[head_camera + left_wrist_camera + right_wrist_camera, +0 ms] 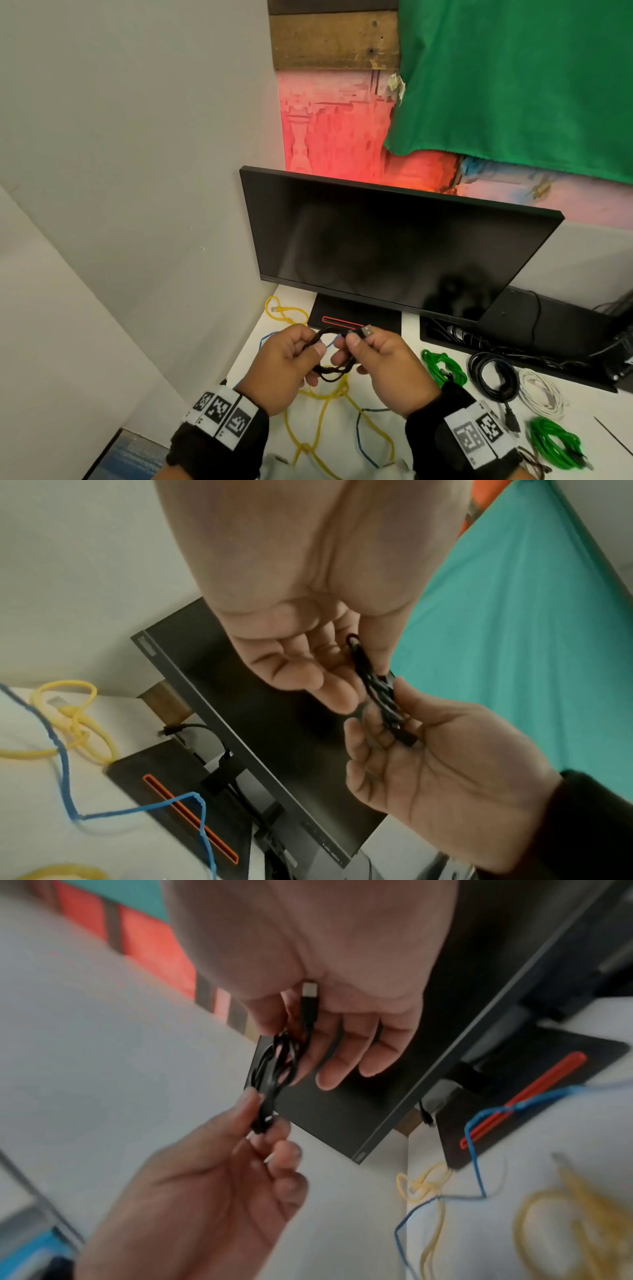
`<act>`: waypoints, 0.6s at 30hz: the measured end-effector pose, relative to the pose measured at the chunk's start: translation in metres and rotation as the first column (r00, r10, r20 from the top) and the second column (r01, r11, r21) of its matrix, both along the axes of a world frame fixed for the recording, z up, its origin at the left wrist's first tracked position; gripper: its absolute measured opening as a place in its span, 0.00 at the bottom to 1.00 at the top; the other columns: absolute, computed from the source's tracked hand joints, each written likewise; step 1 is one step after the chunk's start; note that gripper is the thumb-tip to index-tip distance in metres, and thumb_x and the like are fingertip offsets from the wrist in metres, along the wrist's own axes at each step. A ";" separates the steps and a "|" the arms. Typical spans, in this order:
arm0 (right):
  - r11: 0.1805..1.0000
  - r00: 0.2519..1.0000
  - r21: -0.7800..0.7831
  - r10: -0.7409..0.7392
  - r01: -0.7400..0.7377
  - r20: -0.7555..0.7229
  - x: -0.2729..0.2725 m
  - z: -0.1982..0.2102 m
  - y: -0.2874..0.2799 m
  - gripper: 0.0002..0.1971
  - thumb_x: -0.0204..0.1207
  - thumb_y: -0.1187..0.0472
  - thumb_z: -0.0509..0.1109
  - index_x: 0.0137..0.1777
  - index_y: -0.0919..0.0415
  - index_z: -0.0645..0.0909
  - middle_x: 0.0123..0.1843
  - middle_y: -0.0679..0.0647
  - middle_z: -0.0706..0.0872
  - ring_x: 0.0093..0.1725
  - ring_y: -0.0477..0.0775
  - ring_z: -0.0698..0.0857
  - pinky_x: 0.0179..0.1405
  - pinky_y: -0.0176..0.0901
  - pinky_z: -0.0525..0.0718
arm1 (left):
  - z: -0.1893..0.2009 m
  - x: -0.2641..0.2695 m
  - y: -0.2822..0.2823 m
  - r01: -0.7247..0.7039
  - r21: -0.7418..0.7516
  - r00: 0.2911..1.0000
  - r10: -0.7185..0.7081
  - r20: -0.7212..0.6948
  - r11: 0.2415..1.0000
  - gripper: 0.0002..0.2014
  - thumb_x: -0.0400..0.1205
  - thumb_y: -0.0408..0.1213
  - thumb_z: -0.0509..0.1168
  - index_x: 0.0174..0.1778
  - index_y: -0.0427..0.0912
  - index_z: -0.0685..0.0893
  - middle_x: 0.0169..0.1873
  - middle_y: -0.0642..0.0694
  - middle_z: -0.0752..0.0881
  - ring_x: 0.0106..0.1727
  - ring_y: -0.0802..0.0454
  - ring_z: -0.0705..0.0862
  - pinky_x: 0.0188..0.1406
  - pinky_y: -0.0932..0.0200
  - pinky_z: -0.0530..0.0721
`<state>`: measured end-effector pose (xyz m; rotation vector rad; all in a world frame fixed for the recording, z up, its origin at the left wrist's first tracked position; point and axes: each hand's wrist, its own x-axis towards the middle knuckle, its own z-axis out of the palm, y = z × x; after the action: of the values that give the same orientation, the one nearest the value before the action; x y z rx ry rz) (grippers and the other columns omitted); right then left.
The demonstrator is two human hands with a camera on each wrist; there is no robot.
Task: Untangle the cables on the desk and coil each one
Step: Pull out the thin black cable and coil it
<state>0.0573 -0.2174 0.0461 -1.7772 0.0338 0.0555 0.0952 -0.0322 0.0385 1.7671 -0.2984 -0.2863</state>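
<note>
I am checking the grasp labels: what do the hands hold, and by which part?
Both hold one black cable, wound into a small coil. The left hand pinches the coil's side; the right hand pinches the end by the USB plug.

Coiled cables (493, 377) on desk (394, 387) R of monitor stand (352, 317)

Yellow cable (578, 1229) blurred; green coil (556, 445) edge-cropped.

The monitor (394, 246) and its stand base (352, 317) block the back of the desk (246, 356). Yellow cable (322, 407) and blue cable (359, 431) sprawl beneath the hands. Coiled green cable (443, 368), black cable (493, 377) and white cable (541, 392) crowd the right side.
</note>
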 end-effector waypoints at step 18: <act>0.799 0.975 0.596 0.058 0.084 -0.214 0.003 0.000 -0.009 0.12 0.76 0.54 0.69 0.41 0.63 0.86 0.37 0.61 0.86 0.37 0.55 0.87 0.38 0.51 0.86 | 0.013 -0.010 -0.006 0.009 -0.206 0.998 -0.020 -0.054 0.978 0.04 0.81 0.33 0.69 0.43 0.37 0.84 0.37 0.39 0.89 0.42 0.51 0.86 0.47 0.52 0.81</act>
<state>0.0602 -0.2260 0.0456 -1.1172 0.1728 0.2320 0.0847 -0.0383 0.0516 1.5509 -0.2907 -0.3037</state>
